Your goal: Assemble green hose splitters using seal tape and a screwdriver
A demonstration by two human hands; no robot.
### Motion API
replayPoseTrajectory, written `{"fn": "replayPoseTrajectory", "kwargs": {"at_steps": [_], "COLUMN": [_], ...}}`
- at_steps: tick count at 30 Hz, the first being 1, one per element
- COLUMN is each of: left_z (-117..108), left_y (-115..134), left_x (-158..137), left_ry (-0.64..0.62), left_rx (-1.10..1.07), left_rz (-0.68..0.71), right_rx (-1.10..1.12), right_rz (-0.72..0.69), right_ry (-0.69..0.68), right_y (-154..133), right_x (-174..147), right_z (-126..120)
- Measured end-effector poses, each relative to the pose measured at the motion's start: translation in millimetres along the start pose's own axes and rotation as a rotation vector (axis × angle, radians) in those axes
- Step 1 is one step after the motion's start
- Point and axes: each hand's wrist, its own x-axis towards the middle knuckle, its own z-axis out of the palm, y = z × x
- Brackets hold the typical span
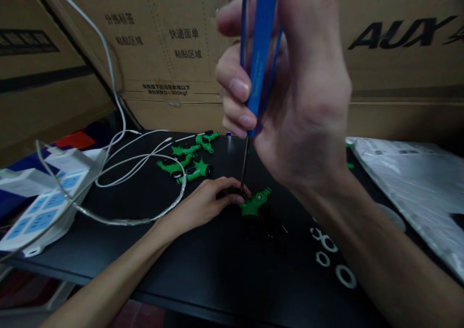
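Holding screwdriver (pixel 259 67) tip-down, right hand (pixel 299 96) raised

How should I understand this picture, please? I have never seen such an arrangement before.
There is no machine here: one person's two bare hands are seen by a camera worn on the head. The right hand grasps a blue-handled screwdriver, its shaft pointing down. The left hand holds a green branched connector on the dark table; the screwdriver's tip is hard to make out. Farther back lie more green connectors; white rings lie to the right, a white power strip to the left.
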Motion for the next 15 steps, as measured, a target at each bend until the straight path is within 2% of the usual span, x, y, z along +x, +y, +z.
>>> {"fn": "replayPoseTrajectory", "kwargs": {"at_steps": [3,8,11,15], "left_z": [0.0,0.3,0.8,1.0], "left_y": [1.3,7.8,9.7,8.5], "left_x": [0.3,-2.5,-3.9,-3.0], "left_ry": [0.015,0.027,0.05,0.115], "left_rx": [-0.046,0.011,0.07,0.116], "left_rz": [0.004,0.006,0.053,0.124], "right_rx": [0.016,-0.011,-0.007,0.005], "right_rz": [0.001,-0.01,-0.002,-0.026], "right_ry": [0.118,0.016,-0.02,0.132], "right_y": [1.9,0.6,0.3,4.4], "right_x": [2.3,3.3,2.4,2.5], "right_z": [7.3,2.6,0.3,6.5]}}
